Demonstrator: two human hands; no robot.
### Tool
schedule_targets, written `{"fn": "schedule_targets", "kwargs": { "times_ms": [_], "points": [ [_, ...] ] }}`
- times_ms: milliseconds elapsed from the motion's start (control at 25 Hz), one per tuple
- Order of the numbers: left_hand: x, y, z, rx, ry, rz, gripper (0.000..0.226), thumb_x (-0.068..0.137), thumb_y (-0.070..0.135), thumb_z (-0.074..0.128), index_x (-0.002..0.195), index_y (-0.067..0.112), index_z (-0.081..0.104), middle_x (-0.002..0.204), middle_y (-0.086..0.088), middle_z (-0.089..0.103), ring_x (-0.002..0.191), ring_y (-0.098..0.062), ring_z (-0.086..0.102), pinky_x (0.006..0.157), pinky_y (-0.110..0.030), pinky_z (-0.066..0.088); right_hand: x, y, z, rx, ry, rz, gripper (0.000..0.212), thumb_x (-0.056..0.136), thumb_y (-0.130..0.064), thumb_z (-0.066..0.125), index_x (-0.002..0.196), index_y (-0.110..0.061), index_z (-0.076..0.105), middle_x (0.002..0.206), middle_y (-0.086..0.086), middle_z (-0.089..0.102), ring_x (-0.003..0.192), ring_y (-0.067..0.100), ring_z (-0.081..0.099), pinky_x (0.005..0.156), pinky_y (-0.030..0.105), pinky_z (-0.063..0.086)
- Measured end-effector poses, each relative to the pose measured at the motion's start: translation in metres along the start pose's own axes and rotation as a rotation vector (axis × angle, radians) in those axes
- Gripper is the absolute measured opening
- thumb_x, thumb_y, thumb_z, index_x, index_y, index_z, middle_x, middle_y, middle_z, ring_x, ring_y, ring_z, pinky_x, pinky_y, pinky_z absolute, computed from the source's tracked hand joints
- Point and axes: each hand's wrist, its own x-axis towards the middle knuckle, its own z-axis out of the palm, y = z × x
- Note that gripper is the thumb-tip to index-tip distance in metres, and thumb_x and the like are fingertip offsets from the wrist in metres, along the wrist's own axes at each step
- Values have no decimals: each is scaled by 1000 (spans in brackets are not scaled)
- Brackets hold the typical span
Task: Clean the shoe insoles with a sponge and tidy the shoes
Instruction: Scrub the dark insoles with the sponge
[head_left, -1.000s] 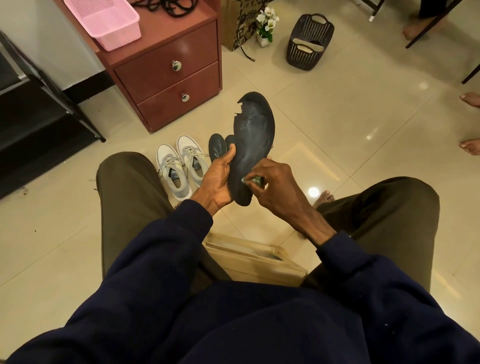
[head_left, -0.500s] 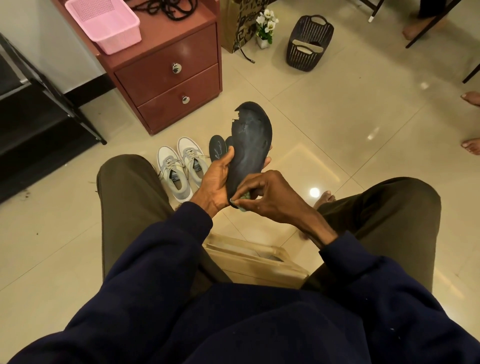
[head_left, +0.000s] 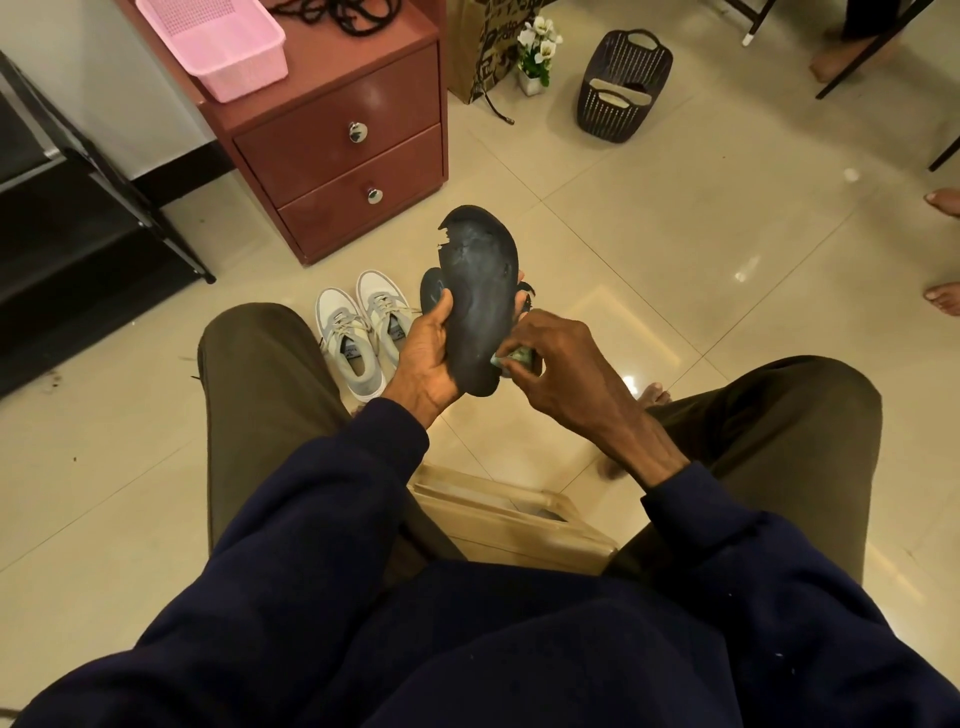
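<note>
Just left of the left hand's knuckles, the shoes are stood side by side on the floor, toes pointing away. The left hand is wrapped round the heel half of a dark insole, the thumb laid across its near face and the remaining fingers curled behind it, so that it is held upright with the torn toe end well above the fingertips. A second insole is seen just past the thumb tip; whether it is also gripped or lies on the floor beyond cannot be told. To the right, a small greenish sponge is pinched in the curled fingertips of the right hand and pressed against the insole's lower right edge. The step in hand is judged to be the scrubbing of the first insole, with the tidying of the shoes not yet reached. The next move appears to call for a stroke of the sponge up the face, away from both sets of fingers, while the insole is braced from behind – and for light pressure near the ragged toe edge, which could tear further. Counted: two shoes, two insoles, one sponge, two hands.
</note>
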Motion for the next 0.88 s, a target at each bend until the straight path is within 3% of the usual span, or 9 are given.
{"fn": "schedule_targets", "kwargs": {
  "times_ms": [120, 240, 360, 520, 640, 720, 880],
  "points": [
    [0, 0, 1, -51, -32, -26, 60, 109, 47, 40, 148, 1, 47, 151, -17, 51, 143, -31, 46, 115, -47, 42, -3, -3, 6, -1, 94, -26, 14, 84, -4, 79, 97, -5, 73, 96, 7, 67, 82, 9, 57, 74, 18, 48],
    [-5, 0, 4, -95, -34, -49, 62, 107, 48, 43, 127, -7, 66, 129, -21, 66, 112, -36, 68, 89, -50, 60, -7, -20, 17, 148, -11, -118, 13, 87, -8, 77, 100, -6, 74, 100, 6, 67, 90, 14, 62, 76, 20, 50],
    [-8, 1, 9, -6, -18, -65, 60, 106, 50, 46, 132, -1, 63, 133, -19, 64, 112, -33, 67, 95, -48, 58, -3, -14, 13, 146, 24, -128, 12, 89, -9, 76, 100, -5, 74, 98, 6, 67, 88, 14, 61, 74, 21, 50],
    [-10, -9, 18, 243, 22, -55, 54, 107, 44, 44, 111, 1, 77, 114, -16, 74, 98, -27, 74, 95, -37, 57, 1, 2, 10, -30, 176, -4, 15, 88, -4, 76, 103, -3, 72, 99, 9, 68, 88, 16, 62, 78, 30, 54],
    [-11, -12, 17, 244, 21, -102, 56, 106, 47, 48, 114, -2, 75, 120, -18, 72, 102, -30, 73, 105, -40, 49, -6, -17, 22, 95, 50, -74, 18, 87, -6, 78, 104, -5, 73, 102, 7, 70, 93, 13, 64, 83, 19, 52],
    [-10, -11, 15, 254, 25, -89, 54, 106, 46, 48, 118, -1, 72, 121, -19, 71, 103, -30, 73, 107, -40, 47, -6, -21, 22, 132, 7, -116, 18, 87, -9, 78, 104, -6, 74, 102, 6, 71, 94, 12, 64, 84, 19, 53],
    [-6, -16, 14, 344, 47, -45, 38, 105, 37, 54, 120, 8, 72, 118, -14, 72, 104, -28, 71, 103, -44, 51, 5, 19, 8, -200, 209, 22, 18, 85, -12, 80, 101, -6, 73, 99, 11, 71, 92, 27, 64, 82, 40, 55]
  ]
}}
